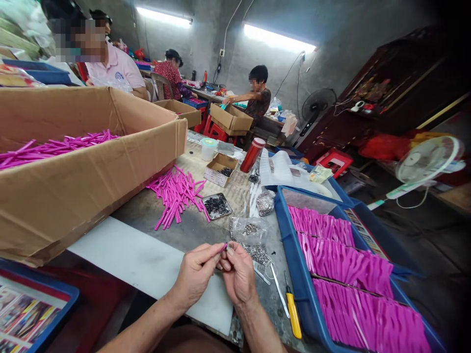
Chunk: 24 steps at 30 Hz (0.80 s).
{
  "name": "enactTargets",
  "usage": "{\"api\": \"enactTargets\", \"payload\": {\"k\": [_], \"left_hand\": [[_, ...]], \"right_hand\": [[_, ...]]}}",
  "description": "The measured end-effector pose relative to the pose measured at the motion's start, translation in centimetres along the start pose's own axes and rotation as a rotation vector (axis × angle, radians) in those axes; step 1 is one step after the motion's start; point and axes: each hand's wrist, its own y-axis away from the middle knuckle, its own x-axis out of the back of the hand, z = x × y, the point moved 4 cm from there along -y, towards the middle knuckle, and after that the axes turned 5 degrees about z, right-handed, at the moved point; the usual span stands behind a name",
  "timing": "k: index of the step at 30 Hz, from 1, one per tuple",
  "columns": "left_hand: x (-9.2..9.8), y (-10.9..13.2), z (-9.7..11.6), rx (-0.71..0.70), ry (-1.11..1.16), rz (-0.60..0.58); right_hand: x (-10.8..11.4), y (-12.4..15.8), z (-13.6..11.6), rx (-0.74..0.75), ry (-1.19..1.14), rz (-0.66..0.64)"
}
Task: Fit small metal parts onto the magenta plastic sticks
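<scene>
Over the white board (158,260) my two hands meet, fingertips close together. My left hand (195,274) is closed in a pinch on a small magenta stick, of which only a short end (223,248) shows. My right hand (239,277) is pinched at the same spot; a tiny dark bit shows at its fingertips, too small to name. Beyond them lie a heap of magenta sticks (176,196) and a metal tray of small black parts (217,206). Beside my right hand are plastic bags of small silvery parts (250,229).
A large cardboard box (88,181) of magenta sticks stands left. At right, a blue crate (305,294) holds rows of flat magenta pieces. A yellow-handled screwdriver (293,314) lies beside it. A red flask (252,156) and small carton (217,177) stand farther back. Several people sit beyond.
</scene>
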Motion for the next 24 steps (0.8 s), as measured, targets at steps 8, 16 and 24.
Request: {"api": "enactTargets", "payload": {"k": [8, 16, 24], "left_hand": [[0.0, 0.0, 0.6, -0.026, -0.01, 0.029], [0.1, 0.0, 0.3, -0.032, -0.022, 0.045], [0.0, 0.1, 0.4, -0.04, -0.033, 0.037]], "right_hand": [[0.5, -0.2, 0.1, 0.2, 0.229, 0.029], [1.5, -0.5, 0.4, 0.248, 0.337, 0.032], [1.7, -0.6, -0.1, 0.313, 0.41, 0.016]]}}
